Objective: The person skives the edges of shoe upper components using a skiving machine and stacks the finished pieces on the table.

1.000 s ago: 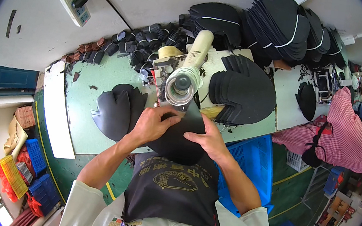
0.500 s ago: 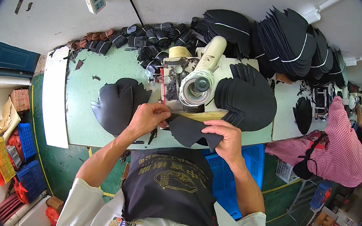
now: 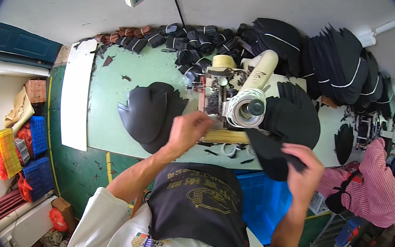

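Note:
My right hand grips a floppy black leather-like cut piece, which hangs in front of the table edge at the right. Its fingers are closed over the piece's right end. My left hand is at the front left of a small cream bench machine with a white cord-wound spool on it. The left fingers are curled together, slightly blurred, with nothing visible in them. A stack of black cut pieces lies left of the machine, and another fanned stack lies to its right.
Tied bundles of black pieces and small black rolls line the wall behind the pale green table. A blue crate stands below the edge at right. Another person in a pink checked garment sits farther right.
My right hand has carried the black piece to the right, away from the machine front. My left hand has let go of its end. The whole view has shifted too.

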The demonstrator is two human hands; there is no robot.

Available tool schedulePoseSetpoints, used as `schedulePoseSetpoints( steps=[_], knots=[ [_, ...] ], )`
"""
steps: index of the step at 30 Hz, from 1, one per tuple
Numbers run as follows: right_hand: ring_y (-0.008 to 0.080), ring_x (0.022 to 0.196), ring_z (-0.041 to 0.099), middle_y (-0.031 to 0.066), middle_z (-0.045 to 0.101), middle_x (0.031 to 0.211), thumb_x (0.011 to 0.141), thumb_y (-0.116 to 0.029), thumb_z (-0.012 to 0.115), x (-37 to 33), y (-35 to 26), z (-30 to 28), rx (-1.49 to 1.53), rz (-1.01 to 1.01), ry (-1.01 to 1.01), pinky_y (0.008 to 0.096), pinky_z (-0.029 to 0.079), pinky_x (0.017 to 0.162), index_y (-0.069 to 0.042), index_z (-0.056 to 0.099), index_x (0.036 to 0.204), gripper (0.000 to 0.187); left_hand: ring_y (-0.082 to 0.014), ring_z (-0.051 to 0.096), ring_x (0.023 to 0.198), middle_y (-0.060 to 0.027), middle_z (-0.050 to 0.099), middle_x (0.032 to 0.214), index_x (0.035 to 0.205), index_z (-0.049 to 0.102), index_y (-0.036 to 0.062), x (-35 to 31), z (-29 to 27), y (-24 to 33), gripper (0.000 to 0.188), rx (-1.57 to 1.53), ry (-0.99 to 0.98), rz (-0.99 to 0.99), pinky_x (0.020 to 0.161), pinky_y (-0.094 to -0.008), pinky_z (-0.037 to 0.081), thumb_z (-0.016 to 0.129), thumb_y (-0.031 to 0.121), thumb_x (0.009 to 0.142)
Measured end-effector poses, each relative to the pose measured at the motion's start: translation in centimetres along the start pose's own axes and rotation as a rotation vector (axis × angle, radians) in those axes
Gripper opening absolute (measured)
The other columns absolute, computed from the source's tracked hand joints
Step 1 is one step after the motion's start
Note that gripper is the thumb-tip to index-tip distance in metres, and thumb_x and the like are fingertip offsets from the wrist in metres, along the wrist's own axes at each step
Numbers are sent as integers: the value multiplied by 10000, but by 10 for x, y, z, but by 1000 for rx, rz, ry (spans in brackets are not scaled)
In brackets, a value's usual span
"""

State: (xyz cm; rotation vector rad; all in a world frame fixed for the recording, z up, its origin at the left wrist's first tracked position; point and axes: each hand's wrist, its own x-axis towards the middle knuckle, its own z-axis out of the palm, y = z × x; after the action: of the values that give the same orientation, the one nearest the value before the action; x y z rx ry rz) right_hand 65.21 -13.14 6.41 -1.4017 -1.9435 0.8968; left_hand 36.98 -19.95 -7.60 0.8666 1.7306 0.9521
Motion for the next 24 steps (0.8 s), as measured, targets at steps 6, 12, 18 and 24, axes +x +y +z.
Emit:
schedulePoseSetpoints(
  steps=[6, 12, 18, 24],
  knots=[
    [344, 1083, 695, 196, 732, 1096, 716, 59, 614, -23, 23, -27, -214, -332, 423, 436, 514, 1002, 63, 726, 1036, 339, -393, 532, 1300, -201, 583, 1386, 1380, 557, 17, 35, -131, -68, 585, 810, 231, 247, 1092, -465, 430, 734, 68, 825],
    [354, 1139, 653, 108, 729, 1072, 643, 146, 584, -48, 59, 55, -268, -244, 231, 495, 501, 1038, -61, 763, 973, 429, -370, 521, 1186, -163, 537, 1228, 1274, 605, 65, 31, -160, -85, 666, 1039, 221, 99, 960, -470, 460, 906, 181, 691],
    [283, 1272, 588, 131, 632, 1382, 908, -50, 668, -70, 26, 148, 384, -74, -398, 374, 482, 1056, -170, 734, 1241, 360, -380, 657, 801, -141, 654, 782, 944, 651, 49, 2, -132, 23, 267, 810, -416, 17, 734, -451, 494, 834, 139, 773],
    [65, 842, 624, 0, 687, 970, 986, -66, 628, -68, 33, 183, 890, 501, -432, 263, 535, 784, -79, 665, 1276, 292, -351, 717, 879, -132, 755, 933, 1040, 762, 107, 22, -70, 47, 219, 653, -686, 291, 788, -424, 539, 725, 262, 889]
  ],
)
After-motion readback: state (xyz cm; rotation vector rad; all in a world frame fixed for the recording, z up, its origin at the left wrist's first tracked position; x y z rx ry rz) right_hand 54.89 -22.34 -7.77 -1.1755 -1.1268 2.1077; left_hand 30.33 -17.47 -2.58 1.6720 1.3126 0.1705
